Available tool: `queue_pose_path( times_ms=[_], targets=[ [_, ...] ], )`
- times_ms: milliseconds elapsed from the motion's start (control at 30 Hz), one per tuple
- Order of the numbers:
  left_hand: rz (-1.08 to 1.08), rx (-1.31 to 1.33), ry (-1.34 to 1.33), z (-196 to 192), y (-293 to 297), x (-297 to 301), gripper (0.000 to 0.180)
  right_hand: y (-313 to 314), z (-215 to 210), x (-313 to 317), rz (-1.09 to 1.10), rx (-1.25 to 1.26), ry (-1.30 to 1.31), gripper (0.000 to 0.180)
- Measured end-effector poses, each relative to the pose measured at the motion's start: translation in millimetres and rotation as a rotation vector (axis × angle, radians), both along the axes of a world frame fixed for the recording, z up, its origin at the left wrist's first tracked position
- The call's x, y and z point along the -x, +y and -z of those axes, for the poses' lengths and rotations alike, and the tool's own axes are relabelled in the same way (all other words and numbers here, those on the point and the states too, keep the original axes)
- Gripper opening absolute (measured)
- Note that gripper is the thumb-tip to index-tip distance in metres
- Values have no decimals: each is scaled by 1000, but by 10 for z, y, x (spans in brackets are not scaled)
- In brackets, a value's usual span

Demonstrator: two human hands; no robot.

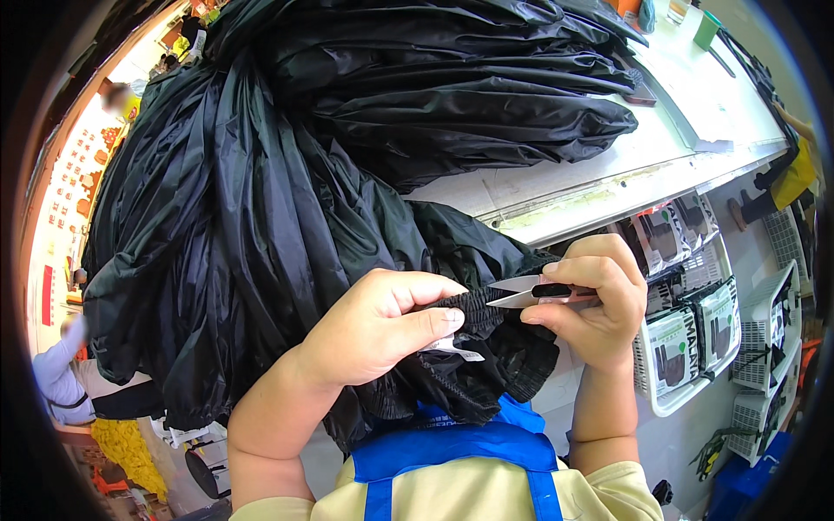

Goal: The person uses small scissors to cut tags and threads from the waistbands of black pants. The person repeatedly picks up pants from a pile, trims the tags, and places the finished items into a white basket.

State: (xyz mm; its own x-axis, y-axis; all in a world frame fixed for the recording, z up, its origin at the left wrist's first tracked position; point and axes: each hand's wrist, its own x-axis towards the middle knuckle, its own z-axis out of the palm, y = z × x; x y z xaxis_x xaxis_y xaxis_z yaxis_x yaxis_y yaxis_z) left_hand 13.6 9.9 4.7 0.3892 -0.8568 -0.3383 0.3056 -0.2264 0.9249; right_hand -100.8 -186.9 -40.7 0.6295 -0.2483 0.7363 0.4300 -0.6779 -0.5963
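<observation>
My left hand (375,328) pinches the gathered elastic edge (480,314) of a shiny black fabric piece between thumb and fingers. A small white label (455,350) hangs from the fabric just below the thumb. In my right hand (601,293) is a pair of thread snips (519,295) with dark grips, its pointed blades spread apart and facing left. The blade tips lie at the elastic edge, close to my left fingertips. Whether they touch a thread is too small to make out. More gathered black edges (534,369) hang below, over my blue apron (460,451).
A large heap of black fabric (261,174) covers much of the white table (738,117). White baskets (660,401) with packaged goods stand at the right, below the table edge. A green cup (707,31) stands at the far right. Another person (56,382) is at the left, near a yellow pile (130,456).
</observation>
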Motion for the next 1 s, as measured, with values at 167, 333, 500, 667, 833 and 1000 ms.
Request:
queue_pose_path(
  times_ms=[167, 333, 500, 667, 833, 1000],
  targets=[
    [31, -1, -64, 13, -17, 13, 18, 4, -10, -42, -48, 8, 9, 38],
    [50, -27, -81, 11, -13, -3, 17, 20, 47, -108, -89, 91, -49, 36],
    [-77, 19, 54, 14, -15, 9, 21, -102, 278, -39, -104, -794, -152, 48],
    [-156, 110, 180, 30, -43, 20, 27, -66, 340, 82, -183, -848, 170, 61],
    [-76, 61, -118, -33, -44, 27, 21, -50, 230, 11, -124, -522, 263, 18],
    [-112, 65, 65, 10, -13, -12, 16, -32, 167, -148, -91, -302, 385, 14]
  ],
)
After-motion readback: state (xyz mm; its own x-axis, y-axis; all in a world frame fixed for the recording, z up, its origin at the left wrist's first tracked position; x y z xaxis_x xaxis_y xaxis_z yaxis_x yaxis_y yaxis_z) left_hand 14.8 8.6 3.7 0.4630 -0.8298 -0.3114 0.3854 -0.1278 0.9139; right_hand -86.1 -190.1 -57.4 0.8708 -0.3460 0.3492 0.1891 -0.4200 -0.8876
